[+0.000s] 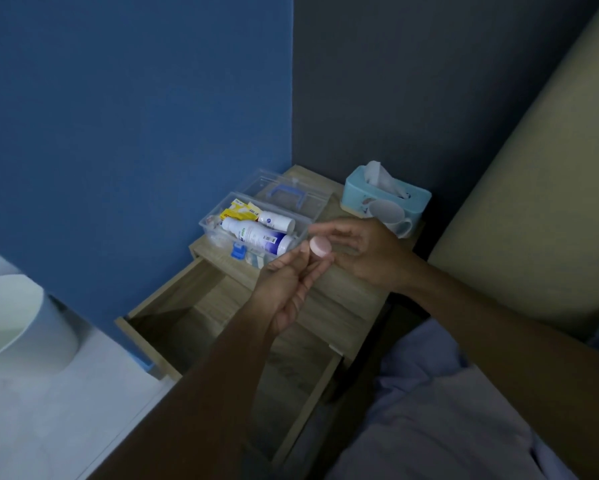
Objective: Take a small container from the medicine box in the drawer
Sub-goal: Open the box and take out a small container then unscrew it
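A small round pink container (320, 248) is pinched between the fingertips of my left hand (287, 289), raised above the nightstand top. My right hand (360, 251) hovers just to its right with fingers spread, its fingertips close to the container; whether they touch it I cannot tell. Behind both hands the clear medicine box (215, 221) stands open on the nightstand, its lid with a blue handle (286, 195) tipped back. Inside lie two white bottles (260, 235) and a yellow packet (235, 211). Below, the wooden drawer (159, 303) is pulled out.
A teal tissue box (357, 188) and a white mug (391, 218) stand at the back right of the nightstand. A white bin (14, 320) stands on the floor at left. Blue wall behind, padded headboard (533, 202) and bedding at right.
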A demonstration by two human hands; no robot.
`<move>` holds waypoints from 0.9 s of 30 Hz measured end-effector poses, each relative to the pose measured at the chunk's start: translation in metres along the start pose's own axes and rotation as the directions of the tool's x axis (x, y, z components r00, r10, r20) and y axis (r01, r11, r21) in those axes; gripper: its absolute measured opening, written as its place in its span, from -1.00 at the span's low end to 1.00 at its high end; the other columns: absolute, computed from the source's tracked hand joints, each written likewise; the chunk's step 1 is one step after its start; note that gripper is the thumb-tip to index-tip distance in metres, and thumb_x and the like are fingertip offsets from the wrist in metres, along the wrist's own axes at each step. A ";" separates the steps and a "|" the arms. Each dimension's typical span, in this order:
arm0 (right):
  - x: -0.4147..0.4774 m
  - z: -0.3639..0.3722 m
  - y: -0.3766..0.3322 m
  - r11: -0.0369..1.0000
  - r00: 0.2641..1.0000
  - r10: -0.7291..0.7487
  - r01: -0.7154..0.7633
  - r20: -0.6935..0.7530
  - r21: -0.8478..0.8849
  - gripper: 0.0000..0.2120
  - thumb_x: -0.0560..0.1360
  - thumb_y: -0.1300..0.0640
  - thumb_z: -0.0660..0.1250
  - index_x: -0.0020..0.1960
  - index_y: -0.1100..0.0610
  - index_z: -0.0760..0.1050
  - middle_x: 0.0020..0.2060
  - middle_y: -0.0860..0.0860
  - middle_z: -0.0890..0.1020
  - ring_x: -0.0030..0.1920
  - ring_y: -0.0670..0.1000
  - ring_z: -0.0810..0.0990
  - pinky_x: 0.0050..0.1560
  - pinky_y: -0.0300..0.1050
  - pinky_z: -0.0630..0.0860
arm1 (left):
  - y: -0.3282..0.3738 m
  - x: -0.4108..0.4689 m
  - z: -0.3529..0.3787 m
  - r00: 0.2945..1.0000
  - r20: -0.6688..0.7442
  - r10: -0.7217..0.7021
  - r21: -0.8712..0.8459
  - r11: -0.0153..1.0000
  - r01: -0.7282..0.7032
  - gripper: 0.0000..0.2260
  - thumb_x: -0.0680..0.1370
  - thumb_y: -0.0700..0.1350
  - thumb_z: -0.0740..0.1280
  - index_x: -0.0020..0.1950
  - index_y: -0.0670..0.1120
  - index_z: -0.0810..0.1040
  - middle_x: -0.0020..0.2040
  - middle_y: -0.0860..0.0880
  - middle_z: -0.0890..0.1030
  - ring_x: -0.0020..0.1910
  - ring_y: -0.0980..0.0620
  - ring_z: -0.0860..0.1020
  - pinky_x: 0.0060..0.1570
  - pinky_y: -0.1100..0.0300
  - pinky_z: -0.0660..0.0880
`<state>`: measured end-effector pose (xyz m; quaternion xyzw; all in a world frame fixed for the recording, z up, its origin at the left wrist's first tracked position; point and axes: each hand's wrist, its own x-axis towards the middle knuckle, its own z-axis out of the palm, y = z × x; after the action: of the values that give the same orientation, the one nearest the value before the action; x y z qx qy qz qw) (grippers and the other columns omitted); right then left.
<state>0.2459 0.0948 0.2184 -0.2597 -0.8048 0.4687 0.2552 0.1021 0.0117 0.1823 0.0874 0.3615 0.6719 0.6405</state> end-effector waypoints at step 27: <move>0.011 -0.017 -0.029 0.934 0.997 -0.064 0.043 -0.049 -0.355 -0.63 0.50 0.28 0.41 0.29 0.08 0.59 0.03 -0.04 0.56 0.01 -0.14 0.60 0.12 -0.31 0.56 | -0.004 0.001 -0.022 0.999 0.018 -0.045 0.021 0.999 0.044 -0.75 0.64 -0.23 0.20 0.28 -0.23 0.53 0.19 -0.23 0.65 0.12 -0.09 0.67 0.11 0.11 0.62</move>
<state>0.2443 0.1001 0.2538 -0.2932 -0.8747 0.3013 0.2411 0.0928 0.0045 0.1635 0.0923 0.3645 0.6528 0.6576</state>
